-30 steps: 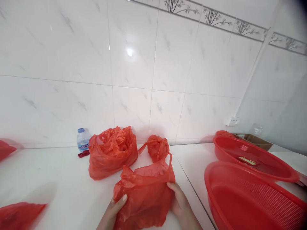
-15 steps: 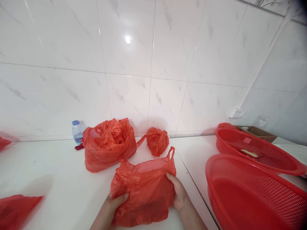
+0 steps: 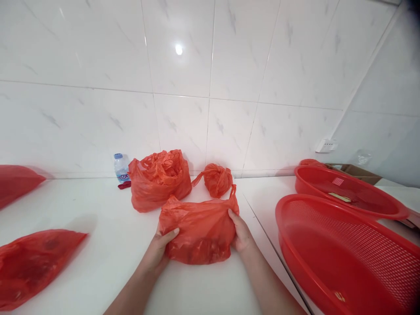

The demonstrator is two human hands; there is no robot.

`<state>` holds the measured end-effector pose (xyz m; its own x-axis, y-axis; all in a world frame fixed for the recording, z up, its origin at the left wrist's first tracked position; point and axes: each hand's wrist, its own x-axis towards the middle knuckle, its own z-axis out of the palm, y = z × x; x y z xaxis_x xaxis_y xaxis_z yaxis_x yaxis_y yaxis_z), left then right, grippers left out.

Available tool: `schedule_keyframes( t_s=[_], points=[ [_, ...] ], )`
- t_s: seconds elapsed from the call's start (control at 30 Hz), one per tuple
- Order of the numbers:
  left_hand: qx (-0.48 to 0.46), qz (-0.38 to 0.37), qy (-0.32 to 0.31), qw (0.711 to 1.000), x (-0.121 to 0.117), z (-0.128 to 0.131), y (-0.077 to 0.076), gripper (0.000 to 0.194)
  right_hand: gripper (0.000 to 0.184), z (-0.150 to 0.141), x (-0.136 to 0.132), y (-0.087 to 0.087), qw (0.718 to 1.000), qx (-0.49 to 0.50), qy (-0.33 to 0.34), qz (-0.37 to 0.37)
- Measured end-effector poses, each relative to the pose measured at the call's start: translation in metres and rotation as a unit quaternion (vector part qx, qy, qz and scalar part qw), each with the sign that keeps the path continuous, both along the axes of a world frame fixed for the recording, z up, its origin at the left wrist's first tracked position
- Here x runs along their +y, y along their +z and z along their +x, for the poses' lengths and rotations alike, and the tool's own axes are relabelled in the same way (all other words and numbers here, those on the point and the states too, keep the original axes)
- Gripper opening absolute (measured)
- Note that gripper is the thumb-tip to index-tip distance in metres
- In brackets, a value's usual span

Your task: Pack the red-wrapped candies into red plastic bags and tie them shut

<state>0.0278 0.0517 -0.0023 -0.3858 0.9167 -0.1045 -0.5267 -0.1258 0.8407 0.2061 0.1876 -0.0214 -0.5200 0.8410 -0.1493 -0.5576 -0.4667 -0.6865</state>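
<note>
A thin red plastic bag (image 3: 201,225) is held between my two hands, low over the white table. Dark contents, which I cannot make out, show through its bottom. My left hand (image 3: 162,247) grips the bag's left side, thumb on the front. On the right side my right hand (image 3: 241,232) pinches it below a handle loop that sticks up. Just behind stand a larger red bag (image 3: 160,186) stuffed with crumpled plastic and a small knotted red bag (image 3: 218,180).
Two red plastic baskets (image 3: 285,232) stand at the right, the near one perforated. Behind them is a cardboard box (image 3: 357,173). A small water bottle (image 3: 120,168) stands by the tiled wall. More red bags (image 3: 39,260) lie at the left. A seam (image 3: 262,227) crosses the white table.
My view has tilted down. Both hands have kept their grip on the bag; its mouth has drawn narrower and its dark contents show more clearly at the bottom.
</note>
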Motion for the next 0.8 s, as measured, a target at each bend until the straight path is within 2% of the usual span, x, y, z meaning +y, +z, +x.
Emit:
schedule_keyframes(
  t_s=[0.13, 0.27, 0.47, 0.53, 0.63, 0.7, 0.8],
  points=[
    [0.018, 0.010, -0.002, 1.000, 0.004, 0.000, -0.004, 0.078, 0.038, 0.002, 0.000, 0.007, 1.000, -0.006, -0.004, -0.011],
    [0.019, 0.018, -0.017, 1.000, 0.004, 0.005, -0.006, 0.077, 0.047, 0.010, 0.000, 0.012, 0.998, 0.037, 0.046, 0.013],
    [-0.006, 0.060, -0.062, 0.996, 0.000, -0.004, -0.009, 0.064, 0.044, 0.020, 0.007, -0.001, 0.997, 0.029, 0.036, 0.053],
    [-0.010, 0.075, -0.053, 0.996, 0.000, -0.011, -0.013, 0.061, 0.047, 0.021, 0.006, -0.003, 0.996, 0.030, 0.062, 0.058],
    [-0.020, 0.065, -0.047, 0.997, -0.001, -0.020, -0.019, 0.060, 0.042, 0.017, -0.005, 0.002, 0.991, 0.022, 0.114, 0.068],
    [-0.024, 0.056, -0.073, 0.995, -0.005, -0.021, -0.020, 0.062, 0.038, 0.009, -0.015, 0.007, 0.987, 0.008, 0.150, 0.057],
    [-0.023, 0.063, -0.165, 0.984, -0.013, -0.017, -0.014, 0.062, 0.032, -0.007, -0.033, 0.012, 0.984, -0.012, 0.175, 0.008]
  ],
)
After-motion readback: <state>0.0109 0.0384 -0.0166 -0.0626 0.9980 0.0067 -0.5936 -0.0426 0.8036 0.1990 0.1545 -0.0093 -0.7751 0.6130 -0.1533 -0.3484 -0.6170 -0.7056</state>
